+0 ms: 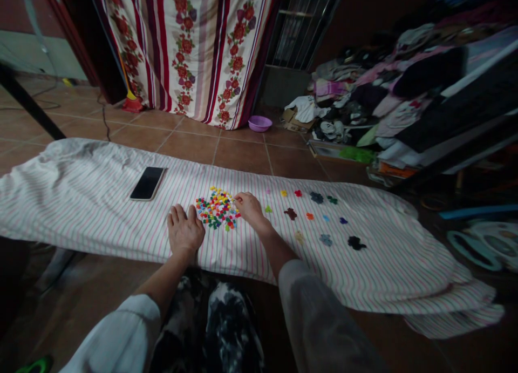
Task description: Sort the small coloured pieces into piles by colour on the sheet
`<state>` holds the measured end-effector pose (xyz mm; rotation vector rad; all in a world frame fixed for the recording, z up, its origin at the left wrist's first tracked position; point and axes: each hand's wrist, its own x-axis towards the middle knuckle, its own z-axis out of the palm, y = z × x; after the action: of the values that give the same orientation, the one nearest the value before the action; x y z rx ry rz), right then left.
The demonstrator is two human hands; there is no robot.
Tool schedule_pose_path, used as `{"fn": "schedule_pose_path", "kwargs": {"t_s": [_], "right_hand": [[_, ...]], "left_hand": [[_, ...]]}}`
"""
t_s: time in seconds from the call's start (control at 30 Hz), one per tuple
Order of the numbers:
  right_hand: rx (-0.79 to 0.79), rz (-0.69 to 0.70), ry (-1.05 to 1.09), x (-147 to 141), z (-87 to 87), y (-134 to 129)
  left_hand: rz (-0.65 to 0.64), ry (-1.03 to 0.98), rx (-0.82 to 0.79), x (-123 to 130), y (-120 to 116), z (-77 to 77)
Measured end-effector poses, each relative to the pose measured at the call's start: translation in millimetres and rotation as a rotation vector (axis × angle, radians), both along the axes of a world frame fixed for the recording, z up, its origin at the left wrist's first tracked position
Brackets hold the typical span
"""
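Note:
A mixed pile of small coloured pieces [218, 208] lies on the striped cloth [133, 227]. My left hand [185, 231] rests flat on the cloth at the pile's left edge, fingers apart and holding nothing. At the pile's right edge, my right hand [249, 207] has its fingertips pinched together; what they hold is too small to name. Further right sit small groups sorted by colour, among them a brown group [290, 214], a black group [356, 243], a dark grey group [316, 197], a red group [298, 193] and a blue group [343, 221].
A phone [148, 183] lies on the cloth left of the pile. On the tiled floor beyond stand a purple basin [259, 123] and a red broom [133, 103], near a flowered curtain [190, 49]. Heaped clothes [364, 92] fill the back right.

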<state>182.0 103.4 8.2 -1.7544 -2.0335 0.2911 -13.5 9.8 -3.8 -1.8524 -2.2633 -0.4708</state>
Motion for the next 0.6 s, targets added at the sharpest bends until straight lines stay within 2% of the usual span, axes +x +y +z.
{"fn": "schedule_pose_path", "kwargs": {"t_s": [0.23,0.6], "right_hand": [[-0.057,0.007,0.068,1,2.2,0],[-0.051,-0.027,0.347,2,-9.4,-1]], "left_hand": [[0.012,0.024,-0.007,1,-1,1.8],[0.024,0.071,-0.048,3,-2,6.8]]}}
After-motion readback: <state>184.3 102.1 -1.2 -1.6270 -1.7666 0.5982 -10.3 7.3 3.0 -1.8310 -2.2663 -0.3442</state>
